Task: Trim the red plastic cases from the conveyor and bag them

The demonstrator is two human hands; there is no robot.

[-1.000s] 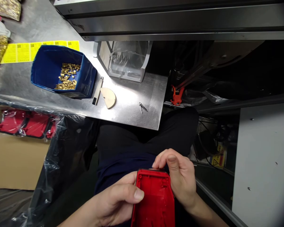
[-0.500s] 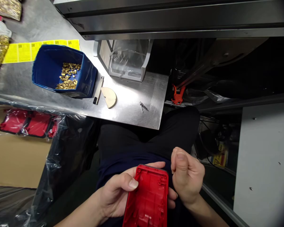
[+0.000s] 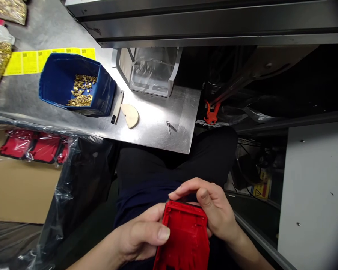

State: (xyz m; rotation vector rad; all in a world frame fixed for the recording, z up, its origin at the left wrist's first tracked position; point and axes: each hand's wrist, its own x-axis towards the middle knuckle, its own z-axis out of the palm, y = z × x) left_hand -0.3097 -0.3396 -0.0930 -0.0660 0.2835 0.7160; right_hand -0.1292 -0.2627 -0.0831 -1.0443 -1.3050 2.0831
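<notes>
My left hand (image 3: 146,232) grips a red plastic housing (image 3: 186,236), a hollow shell with its open side facing up and a dark outer edge. The thumb lies over its left wall, and the other fingers pass underneath. Against the housing's far right corner is my right hand (image 3: 216,210). Its index finger stretches along the far end and its thumb stands apart, raised off the shell. Some of the right fingers are hidden behind the housing. The near end of the housing runs out of view at the bottom.
On the metal table (image 3: 183,138) stand a blue bin (image 3: 107,90) of small brass pieces and a grey bin (image 3: 154,90). A marker (image 3: 117,108), a beige half-disc (image 3: 131,116) and a small metal clipper-like tool (image 3: 171,126) lie nearby. Bagged red parts (image 3: 46,146) sit at left.
My right hand has gone from a closed fist beside the housing to stretched fingers at its far end. The housing has tilted and shifted slightly right in my left hand.
</notes>
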